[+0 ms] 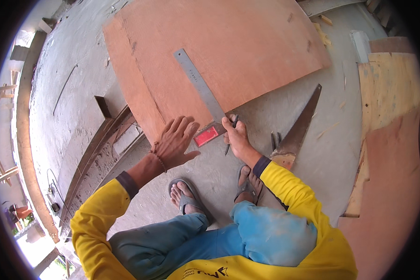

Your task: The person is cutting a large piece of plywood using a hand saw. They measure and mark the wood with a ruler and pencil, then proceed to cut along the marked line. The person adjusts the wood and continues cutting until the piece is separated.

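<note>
A large reddish plywood board (228,46) lies on the concrete floor before me. My right hand (234,134) grips a dark pencil (236,120) along with a steel try square, whose long blade (196,79) lies on the board and whose red-inset stock (206,136) is at the near edge. My left hand (173,142) is open, fingers spread on or just over the board's near edge, left of the square. A handsaw (301,124) with a wooden handle lies on the floor to the right, near some dark slender items (274,141) too small to identify.
My sandaled feet (186,198) stand below the board. Long timber forms (91,156) run along the left, near a bent rod (65,88) and cables (56,196). Plywood sheets (392,163) lie along the right side, with wood scraps (324,32) at the back right.
</note>
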Action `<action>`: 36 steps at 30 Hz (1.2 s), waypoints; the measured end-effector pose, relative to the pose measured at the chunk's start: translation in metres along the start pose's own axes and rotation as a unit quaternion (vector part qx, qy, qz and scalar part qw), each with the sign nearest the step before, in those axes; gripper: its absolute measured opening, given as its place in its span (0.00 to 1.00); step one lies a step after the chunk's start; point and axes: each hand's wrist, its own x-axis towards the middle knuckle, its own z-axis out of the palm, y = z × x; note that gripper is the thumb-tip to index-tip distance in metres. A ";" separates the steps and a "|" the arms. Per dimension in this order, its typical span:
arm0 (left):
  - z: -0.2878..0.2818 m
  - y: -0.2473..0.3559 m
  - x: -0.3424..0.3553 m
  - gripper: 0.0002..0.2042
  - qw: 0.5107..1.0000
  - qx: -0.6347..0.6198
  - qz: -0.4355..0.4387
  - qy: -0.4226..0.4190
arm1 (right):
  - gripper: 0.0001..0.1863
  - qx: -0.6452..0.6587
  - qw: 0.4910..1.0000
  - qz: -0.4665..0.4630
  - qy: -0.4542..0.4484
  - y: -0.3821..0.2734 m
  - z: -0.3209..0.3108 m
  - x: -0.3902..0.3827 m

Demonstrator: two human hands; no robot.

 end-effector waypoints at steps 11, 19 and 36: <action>0.048 -0.032 -0.002 0.55 1.000 0.000 -0.004 0.018 | 0.11 0.059 0.997 0.015 -0.044 0.006 -0.008 0.010; 0.072 -0.054 -0.012 0.42 0.995 0.078 0.007 0.058 | 0.11 0.001 0.998 0.026 -0.051 0.010 -0.032 0.004; -0.034 -0.026 0.119 0.23 0.762 -0.557 -0.327 0.036 | 0.06 -0.567 0.563 -0.584 0.141 -0.075 -0.038 -0.036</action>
